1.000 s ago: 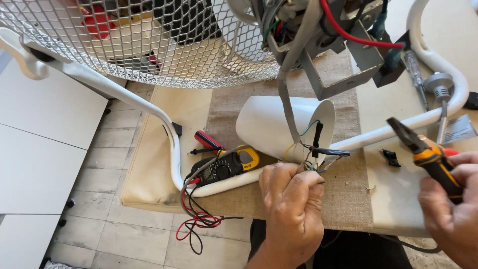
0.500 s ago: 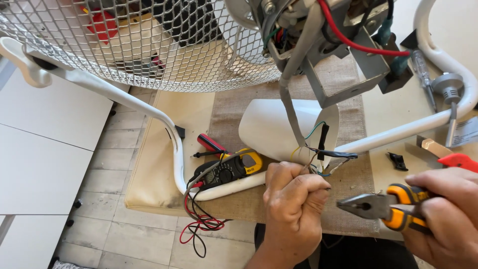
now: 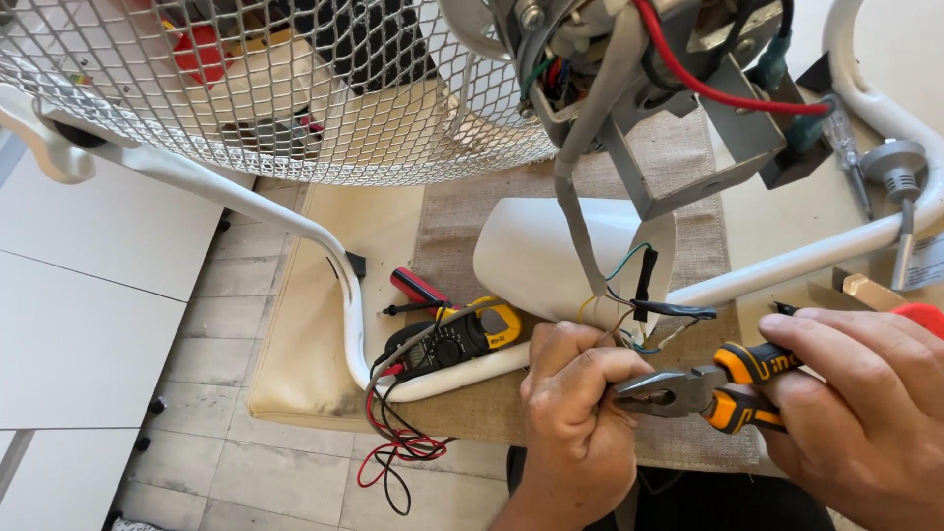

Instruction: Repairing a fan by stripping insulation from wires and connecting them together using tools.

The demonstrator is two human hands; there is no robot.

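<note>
My left hand (image 3: 575,413) is closed around thin wire ends (image 3: 629,320) that hang from the opened fan motor (image 3: 629,59) above. In my right hand (image 3: 865,403) I grip orange-and-black pliers (image 3: 703,385); their jaws point left and almost touch my left fingers. A white plastic motor cover (image 3: 536,261) lies on the burlap mat just beyond my left hand. Black-sleeved wire joints (image 3: 644,280) dangle beside a grey flat cable.
A yellow-and-black clamp meter (image 3: 457,339) with red and black leads (image 3: 393,447) lies left of my hand, beside a red-handled tool (image 3: 418,287). The white wire fan grille (image 3: 246,88) fills the upper left. The white tube stand (image 3: 295,221) curves across. A screwdriver (image 3: 851,147) lies upper right.
My right hand has swung the pliers from upright at the right down and leftward, so the jaws now reach my left fingers. My left hand keeps hold of the wires.
</note>
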